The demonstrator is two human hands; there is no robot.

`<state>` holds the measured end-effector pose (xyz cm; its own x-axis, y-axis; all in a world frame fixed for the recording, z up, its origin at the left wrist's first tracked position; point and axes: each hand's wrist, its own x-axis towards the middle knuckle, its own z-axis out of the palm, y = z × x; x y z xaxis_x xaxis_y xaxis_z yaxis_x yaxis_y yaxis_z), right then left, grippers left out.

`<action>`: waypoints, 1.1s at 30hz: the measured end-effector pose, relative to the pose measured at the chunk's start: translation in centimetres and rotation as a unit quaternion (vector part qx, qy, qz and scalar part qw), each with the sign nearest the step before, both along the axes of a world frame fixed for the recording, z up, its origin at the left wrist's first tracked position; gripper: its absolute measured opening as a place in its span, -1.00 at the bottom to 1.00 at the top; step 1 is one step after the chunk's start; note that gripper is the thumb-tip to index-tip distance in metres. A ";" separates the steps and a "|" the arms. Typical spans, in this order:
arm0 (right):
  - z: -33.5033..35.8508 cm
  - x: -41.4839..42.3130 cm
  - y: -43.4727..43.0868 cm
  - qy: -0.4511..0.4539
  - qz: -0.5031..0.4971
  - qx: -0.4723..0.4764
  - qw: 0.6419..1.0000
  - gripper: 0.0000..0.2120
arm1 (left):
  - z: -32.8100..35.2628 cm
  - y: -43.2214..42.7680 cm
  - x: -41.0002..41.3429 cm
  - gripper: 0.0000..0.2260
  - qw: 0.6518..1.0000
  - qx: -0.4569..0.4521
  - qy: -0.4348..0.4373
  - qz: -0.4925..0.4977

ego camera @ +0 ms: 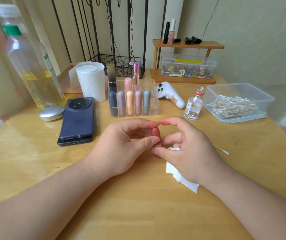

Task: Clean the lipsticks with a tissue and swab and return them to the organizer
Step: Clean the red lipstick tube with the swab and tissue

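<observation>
Table (34, 161): eight racked lipsticks (130, 104), one red lipstick (155, 132)

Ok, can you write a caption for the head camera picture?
Left hand and right hand hold a red lipstick, a tissue under the right hand, organizer behind.

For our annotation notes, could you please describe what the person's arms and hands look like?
Both forearms are bare, with no sleeves in view. The left hand and right hand wear no gloves, rings, watch or bracelet that shows. The visible nails are short and unpainted.
</observation>
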<state>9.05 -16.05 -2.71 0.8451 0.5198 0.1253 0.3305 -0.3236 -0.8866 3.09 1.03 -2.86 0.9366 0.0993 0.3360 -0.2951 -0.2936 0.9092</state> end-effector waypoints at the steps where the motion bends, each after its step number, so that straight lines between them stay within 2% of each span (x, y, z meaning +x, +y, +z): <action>1: 0.0 0.0 0.0 0.001 -0.002 -0.001 1.000 -0.48 | 0.0 0.0 -0.1 -0.77 1.000 0.017 -0.005 0.003; 7: 0.0 -0.2 -0.4 0.018 -0.009 -0.010 1.000 -0.47 | 0.2 -0.5 -0.2 -0.77 0.997 0.076 -0.012 0.003; 13: 0.1 -0.1 -0.8 0.029 0.000 -0.013 1.000 -0.56 | 0.3 -0.7 -0.1 -0.75 0.997 0.071 0.002 -0.009; 19: 0.1 -0.2 -1.1 0.003 -0.010 0.013 1.000 -0.80 | -0.6 -0.4 -0.1 -0.69 0.999 0.030 0.026 -0.030; 23: -0.2 -0.1 -0.7 0.019 0.000 0.025 1.000 -0.83 | -0.8 -0.1 0.0 -0.67 0.997 0.073 0.026 -0.025; 25: -0.3 -0.2 -0.4 0.020 0.006 0.044 0.999 -0.86 | -0.9 -0.1 0.0 -0.63 0.998 0.064 0.023 -0.017; 27: 0.0 -0.1 -0.3 0.024 0.012 0.090 0.996 -0.90 | -0.9 -0.1 0.0 -0.55 1.000 0.003 0.020 -0.002; 29: 0.5 0.0 -0.2 0.050 0.016 0.164 0.985 -0.93 | -0.7 -0.2 0.0 -0.52 0.992 -0.121 0.041 0.007; 30: 0.7 -0.1 -0.1 0.079 0.019 0.208 0.975 -0.92 | -0.5 -0.2 -0.2 -0.55 0.973 -0.219 0.067 -0.002; 31: 1.0 -0.4 0.0 0.114 0.022 0.250 0.961 -0.92 | -0.2 -0.2 -0.3 -0.57 0.941 -0.321 0.104 -0.030; 32: 1.3 -0.6 0.2 0.144 0.021 0.282 0.948 -0.92 | 0.0 -0.2 -0.5 -0.58 0.904 -0.395 0.145 -0.069; 33: 1.4 -0.9 0.3 0.162 0.016 0.302 0.939 -0.92 | 0.2 -0.1 -0.7 -0.55 0.879 -0.426 0.181 -0.113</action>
